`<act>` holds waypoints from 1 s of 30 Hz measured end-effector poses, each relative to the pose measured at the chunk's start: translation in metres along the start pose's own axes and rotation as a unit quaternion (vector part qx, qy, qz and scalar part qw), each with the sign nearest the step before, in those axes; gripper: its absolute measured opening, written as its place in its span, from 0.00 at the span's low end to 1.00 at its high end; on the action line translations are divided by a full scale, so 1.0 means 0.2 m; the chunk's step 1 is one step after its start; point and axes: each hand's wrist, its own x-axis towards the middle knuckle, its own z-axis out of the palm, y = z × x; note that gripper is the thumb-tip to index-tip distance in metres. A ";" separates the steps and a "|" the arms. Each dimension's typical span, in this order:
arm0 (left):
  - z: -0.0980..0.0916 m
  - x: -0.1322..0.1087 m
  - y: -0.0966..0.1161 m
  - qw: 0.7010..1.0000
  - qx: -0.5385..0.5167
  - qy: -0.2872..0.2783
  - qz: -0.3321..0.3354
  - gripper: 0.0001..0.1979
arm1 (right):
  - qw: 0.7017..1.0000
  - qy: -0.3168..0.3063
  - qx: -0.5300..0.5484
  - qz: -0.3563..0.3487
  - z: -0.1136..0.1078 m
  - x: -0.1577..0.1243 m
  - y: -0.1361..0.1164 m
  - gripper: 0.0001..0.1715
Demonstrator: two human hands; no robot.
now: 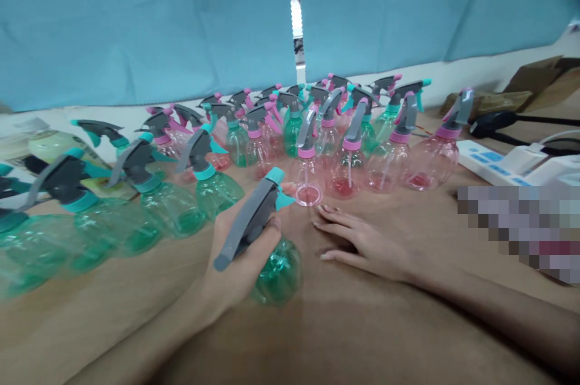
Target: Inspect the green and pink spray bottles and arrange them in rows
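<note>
My left hand (240, 264) is closed around the neck of a green spray bottle (280, 270), whose grey and turquoise trigger head rises above my thumb. The bottle is nearly upright, low over or on the table; which one I cannot tell. My right hand (362, 240) rests palm down on the table, fingers stretched out and holding nothing. Just beyond its fingertips stands a pink spray bottle (309, 176) with a grey trigger head. To the left of my left hand is another green spray bottle (218, 191).
Several green bottles (174, 216) line the left side, and pink ones (385, 164) stand at the right. More bottles crowd the back before a blue cloth (136, 28). A white power strip (492, 161) with plugs lies at the right, near a cardboard box (539, 86). The table (353, 330) is brown.
</note>
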 end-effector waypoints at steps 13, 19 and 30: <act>0.05 0.02 -0.08 0.997 -0.004 0.030 0.073 0.06 | 0.994 0.064 0.085 -0.014 -0.04 0.02 -0.29 0.44; 0.06 0.02 -0.07 0.996 -0.050 0.019 0.076 0.09 | 0.986 0.099 0.130 -0.003 -0.04 0.12 -0.48 0.50; -0.02 -0.10 -0.27 0.996 -0.038 -0.010 0.083 0.34 | 0.987 0.140 0.078 0.024 -0.02 0.24 -0.54 0.29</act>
